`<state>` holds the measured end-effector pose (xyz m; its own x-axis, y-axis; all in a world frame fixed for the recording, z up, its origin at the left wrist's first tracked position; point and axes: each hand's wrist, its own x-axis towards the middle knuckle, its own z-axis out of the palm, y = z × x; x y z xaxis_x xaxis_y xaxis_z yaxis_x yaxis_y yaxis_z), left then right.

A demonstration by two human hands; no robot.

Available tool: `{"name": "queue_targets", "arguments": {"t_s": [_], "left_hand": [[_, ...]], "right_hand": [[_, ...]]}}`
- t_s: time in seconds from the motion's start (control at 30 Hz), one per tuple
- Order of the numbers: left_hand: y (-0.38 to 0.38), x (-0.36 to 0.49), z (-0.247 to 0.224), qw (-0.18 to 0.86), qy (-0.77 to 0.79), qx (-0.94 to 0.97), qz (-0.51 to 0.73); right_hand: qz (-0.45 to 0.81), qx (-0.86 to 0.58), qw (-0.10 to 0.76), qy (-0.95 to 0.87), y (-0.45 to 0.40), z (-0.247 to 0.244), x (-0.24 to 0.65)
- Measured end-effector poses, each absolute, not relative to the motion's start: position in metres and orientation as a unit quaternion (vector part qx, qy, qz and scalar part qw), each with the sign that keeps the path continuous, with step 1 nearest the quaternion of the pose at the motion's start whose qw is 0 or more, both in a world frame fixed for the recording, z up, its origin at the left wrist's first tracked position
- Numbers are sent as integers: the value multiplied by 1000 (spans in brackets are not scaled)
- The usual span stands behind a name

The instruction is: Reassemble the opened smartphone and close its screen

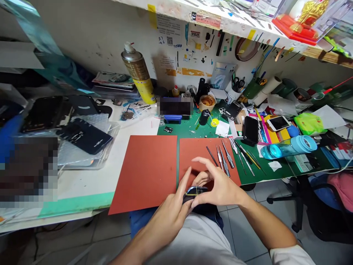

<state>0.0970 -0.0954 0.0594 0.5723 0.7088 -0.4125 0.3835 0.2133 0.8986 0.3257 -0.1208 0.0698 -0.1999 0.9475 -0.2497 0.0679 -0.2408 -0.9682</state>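
Just past the near edge of the mats, a dark phone (189, 197) is held tilted, seen almost edge-on. A thin yellow line, which looks like a rubber band, runs across it. My left hand (172, 211) grips its left side, with the index finger pointing up. My right hand (223, 187) curves round its right end, thumb at the near side, index finger arched above and other fingers curled behind. Part of the phone is hidden by the fingers. Beyond my right hand, several metal screwdrivers (225, 154) lie on the right red mat (190, 151).
A second red mat (149, 169) lies at left. Phone parts (85, 136) sit on bubble wrap in a plastic tray further left. A spray can (139, 73) stands at the back. A blue water bottle (289, 146) lies at right, and a shelf (176, 11) overhangs the bench.
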Motion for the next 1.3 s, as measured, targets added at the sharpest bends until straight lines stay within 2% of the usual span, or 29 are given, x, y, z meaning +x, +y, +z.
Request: {"name": "queue_targets", "arguments": {"t_s": [0.23, 0.47, 0.6, 0.8, 0.93, 1.03, 1.3], "left_hand": [[-90, 96, 56, 588, 413, 690, 89], [-83, 101, 63, 635, 416, 644, 88], [-76, 104, 65, 647, 430, 625, 73], [-69, 102, 56, 672, 430, 601, 47], [-63, 100, 48, 712, 430, 542, 123], [-60, 101, 46, 763, 431, 448, 174], [-69, 106, 53, 873, 385, 228, 195]], "right_hand": [[519, -509, 267, -632, -115, 98, 316], [507, -489, 221, -674, -108, 89, 330], [529, -483, 274, -641, -103, 78, 331], [491, -494, 334, -635, -101, 70, 324], [423, -607, 438, -511, -119, 59, 328], [393, -633, 475, -468, -144, 47, 321], [200, -571, 509, -612, -164, 26, 292]]}}
